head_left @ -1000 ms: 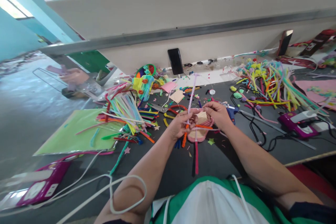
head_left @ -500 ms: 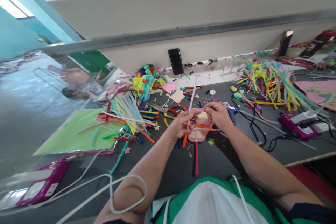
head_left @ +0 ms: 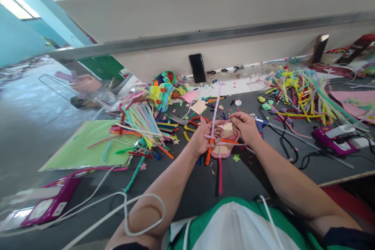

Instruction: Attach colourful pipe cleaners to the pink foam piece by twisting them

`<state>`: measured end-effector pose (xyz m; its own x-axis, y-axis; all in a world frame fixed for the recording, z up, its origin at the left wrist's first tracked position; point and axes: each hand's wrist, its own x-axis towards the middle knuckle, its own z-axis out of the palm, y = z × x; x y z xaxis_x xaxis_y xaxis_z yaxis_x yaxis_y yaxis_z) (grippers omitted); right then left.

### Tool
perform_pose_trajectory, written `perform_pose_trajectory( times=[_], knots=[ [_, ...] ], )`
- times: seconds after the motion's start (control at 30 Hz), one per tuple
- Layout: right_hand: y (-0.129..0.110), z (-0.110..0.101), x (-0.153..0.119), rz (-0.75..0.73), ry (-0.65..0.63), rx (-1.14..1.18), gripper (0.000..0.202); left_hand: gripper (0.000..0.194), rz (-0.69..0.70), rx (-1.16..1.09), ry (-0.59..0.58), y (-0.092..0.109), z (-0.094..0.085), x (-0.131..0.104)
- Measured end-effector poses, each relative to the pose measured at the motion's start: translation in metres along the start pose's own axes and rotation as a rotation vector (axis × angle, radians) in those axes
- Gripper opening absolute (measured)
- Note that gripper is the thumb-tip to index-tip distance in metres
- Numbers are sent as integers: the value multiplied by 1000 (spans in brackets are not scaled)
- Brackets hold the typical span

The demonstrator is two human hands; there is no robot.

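Nearest: pink strip (head_left: 220, 177) on tabletop (head_left: 190, 189). Left hand (head_left: 203, 138), fingers partly spread, holds lilac-orange stem (head_left: 216, 112) near upright, beside pink-edged piece (head_left: 224, 155). Right hand (head_left: 246, 128) pinched narrow; can't tell on what. Stem looks part-done: lilac and orange joined, orange strip (head_left: 230, 141) left straight. Beyond: scissors (head_left: 177, 119), phone (head_left: 197, 68).

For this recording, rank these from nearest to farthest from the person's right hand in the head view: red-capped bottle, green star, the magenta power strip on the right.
From the right hand:
1. Green star: just below it in the picture.
2. Magenta power strip: off to the right.
3. Red-capped bottle: far right, toward the back.
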<state>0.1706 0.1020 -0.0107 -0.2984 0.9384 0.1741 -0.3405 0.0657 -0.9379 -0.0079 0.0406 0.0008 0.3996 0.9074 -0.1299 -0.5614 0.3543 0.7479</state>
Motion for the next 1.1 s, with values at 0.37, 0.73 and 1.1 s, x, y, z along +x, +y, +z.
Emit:
perform_pose_trajectory(
  times=[0.37,0.73,1.1],
  knots=[
    [7,-5,1,-36,-5,56,16,85,-67,-85,22,3,0,2],
    [6,-1,-1,4,17,-34,16,87,-5,-107,42,0,-1,5],
    [4,3,-3,22,10,-81,14,85,-58,-104,-15,-4,5,4]
  ],
)
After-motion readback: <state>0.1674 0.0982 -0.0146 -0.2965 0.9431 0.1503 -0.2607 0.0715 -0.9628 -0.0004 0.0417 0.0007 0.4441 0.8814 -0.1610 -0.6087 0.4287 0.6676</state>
